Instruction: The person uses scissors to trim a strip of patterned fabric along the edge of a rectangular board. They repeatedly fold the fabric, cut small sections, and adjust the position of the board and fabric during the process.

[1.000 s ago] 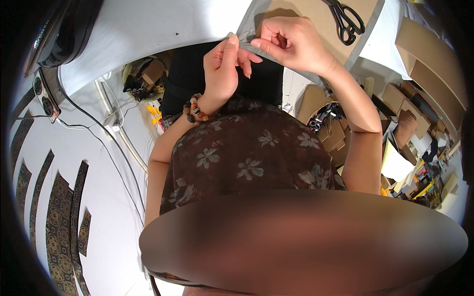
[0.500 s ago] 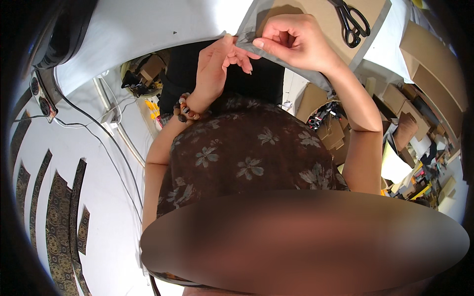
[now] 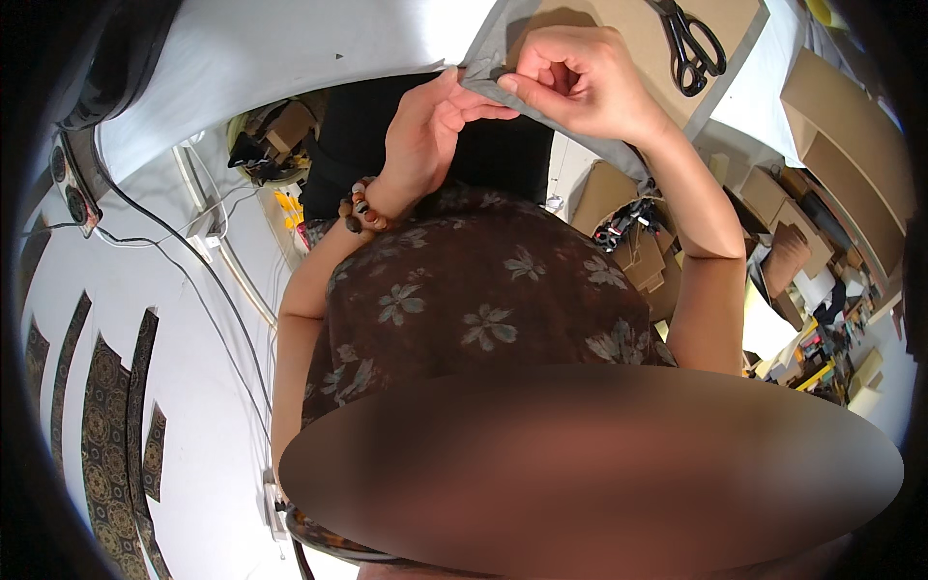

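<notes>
A brown cardboard panel [image 3: 677, 111] edged with grey fabric [image 3: 488, 72] lies at the near edge of the white table. At its near left corner, my left hand [image 3: 425, 135] has the fabric between thumb and fingers, the other fingers stretched underneath. My right hand [image 3: 585, 82] is curled, thumb and forefinger pinching the grey fabric just right of that corner. What lies right between these fingertips is too small to make out. Black-handled scissors [image 3: 694, 56] rest on the panel, right of my right hand.
A black machine part [image 3: 121, 63] stands at the far left on the white table [image 3: 290, 39]. Cables [image 3: 179, 227] hang below it. Patterned dark fabric strips [image 3: 106, 425] lie at the lower left. Cardboard boxes [image 3: 851, 164] and scraps crowd the right, with a bin [image 3: 604, 198] below the panel.
The fingers of my left hand have drawn closer together and stretch further right under the corner. My right hand keeps its pinch almost in place.
</notes>
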### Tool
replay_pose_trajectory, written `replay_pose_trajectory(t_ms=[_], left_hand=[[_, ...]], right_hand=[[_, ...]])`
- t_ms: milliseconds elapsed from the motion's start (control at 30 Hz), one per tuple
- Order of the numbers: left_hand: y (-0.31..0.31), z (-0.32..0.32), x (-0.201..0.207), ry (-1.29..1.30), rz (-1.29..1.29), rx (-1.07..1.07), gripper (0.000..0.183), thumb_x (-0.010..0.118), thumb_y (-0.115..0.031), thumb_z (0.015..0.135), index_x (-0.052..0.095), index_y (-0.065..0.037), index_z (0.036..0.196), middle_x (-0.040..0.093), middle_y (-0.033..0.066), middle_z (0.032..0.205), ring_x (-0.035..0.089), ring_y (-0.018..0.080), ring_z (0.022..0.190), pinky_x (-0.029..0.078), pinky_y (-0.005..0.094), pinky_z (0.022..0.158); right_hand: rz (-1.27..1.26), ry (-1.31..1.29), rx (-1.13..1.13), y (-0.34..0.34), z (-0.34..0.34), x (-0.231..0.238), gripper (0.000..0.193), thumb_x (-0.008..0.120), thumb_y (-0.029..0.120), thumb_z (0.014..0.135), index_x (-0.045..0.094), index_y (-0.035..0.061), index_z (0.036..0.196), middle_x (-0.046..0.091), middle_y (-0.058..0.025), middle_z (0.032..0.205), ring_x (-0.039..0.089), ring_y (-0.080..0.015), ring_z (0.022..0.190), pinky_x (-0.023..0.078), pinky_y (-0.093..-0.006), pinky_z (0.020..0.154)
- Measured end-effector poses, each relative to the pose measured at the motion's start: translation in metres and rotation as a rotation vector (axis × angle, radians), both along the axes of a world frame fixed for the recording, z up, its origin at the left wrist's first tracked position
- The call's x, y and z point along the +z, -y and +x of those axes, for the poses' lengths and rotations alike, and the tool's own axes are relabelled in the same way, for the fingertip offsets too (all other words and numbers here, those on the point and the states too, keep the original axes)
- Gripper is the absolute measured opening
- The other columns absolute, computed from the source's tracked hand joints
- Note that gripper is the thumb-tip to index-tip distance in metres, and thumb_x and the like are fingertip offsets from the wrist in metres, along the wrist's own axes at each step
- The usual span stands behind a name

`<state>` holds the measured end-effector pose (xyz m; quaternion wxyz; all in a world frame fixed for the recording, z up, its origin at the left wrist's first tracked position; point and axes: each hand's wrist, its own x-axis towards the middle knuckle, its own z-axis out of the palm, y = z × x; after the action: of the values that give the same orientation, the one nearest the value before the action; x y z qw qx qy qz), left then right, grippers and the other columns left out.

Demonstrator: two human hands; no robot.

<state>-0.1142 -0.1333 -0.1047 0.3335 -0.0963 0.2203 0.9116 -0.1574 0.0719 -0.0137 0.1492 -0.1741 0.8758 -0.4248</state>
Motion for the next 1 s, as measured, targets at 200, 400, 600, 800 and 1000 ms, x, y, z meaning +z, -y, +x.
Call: replay_pose_trajectory(t_ms=[200,400,600,800,1000], left_hand=[[0.0,-0.002,-0.001,-0.166,-0.089,-0.061,0.04,0.039,-0.02,0.109,0.063,0.008,0.125,0.072,0.017,0.117,0.07,0.031,0.109,0.054,0.0489,0.1],[0.003,-0.007,-0.001,-0.294,-0.268,-0.195,0.037,0.043,-0.016,0.11,0.059,0.01,0.13,0.07,0.0168,0.122,0.071,0.0299,0.106,0.055,0.0445,0.099],[0.005,-0.01,0.0,-0.337,-0.312,-0.227,0.036,0.045,-0.017,0.111,0.059,0.01,0.13,0.07,0.0162,0.12,0.073,0.0288,0.101,0.055,0.0399,0.098],[0.007,-0.008,0.007,-0.366,-0.371,-0.199,0.041,0.039,-0.021,0.113,0.066,0.01,0.118,0.075,0.016,0.103,0.074,0.0247,0.091,0.057,0.0359,0.089],[0.022,-0.029,0.05,-0.919,-0.983,0.134,0.014,0.059,-0.006,0.102,0.071,0.001,0.1,0.064,-0.0016,0.076,0.056,0.0055,0.061,0.045,0.0193,0.058]], right_hand=[[-0.012,-0.007,-0.004,-0.001,0.0,-0.001,0.028,0.082,0.013,0.085,0.059,0.0075,0.068,0.05,-0.0005,0.057,0.046,-0.0134,0.048,0.036,-0.029,0.048],[-0.059,-0.007,0.016,-0.002,0.0,-0.003,0.027,0.078,0.006,0.089,0.06,0.0065,0.07,0.046,0.0047,0.056,0.039,-0.0036,0.05,0.028,-0.0242,0.046],[-0.101,0.102,0.02,-0.008,0.001,-0.002,0.018,0.076,0.007,0.092,0.065,0.005,0.077,0.052,0.005,0.062,0.042,-0.0025,0.052,0.031,-0.0224,0.046],[-0.107,0.21,0.1,-0.016,-0.005,0.005,0.013,0.07,0.009,0.097,0.065,0.0027,0.086,0.056,0.0036,0.068,0.048,-0.0043,0.058,0.036,-0.0227,0.051],[-0.13,0.451,0.024,-0.012,-0.01,0.016,0.012,0.074,0.008,0.092,0.071,-0.0008,0.101,0.065,-0.0058,0.079,0.057,-0.0126,0.07,0.047,-0.027,0.064]])
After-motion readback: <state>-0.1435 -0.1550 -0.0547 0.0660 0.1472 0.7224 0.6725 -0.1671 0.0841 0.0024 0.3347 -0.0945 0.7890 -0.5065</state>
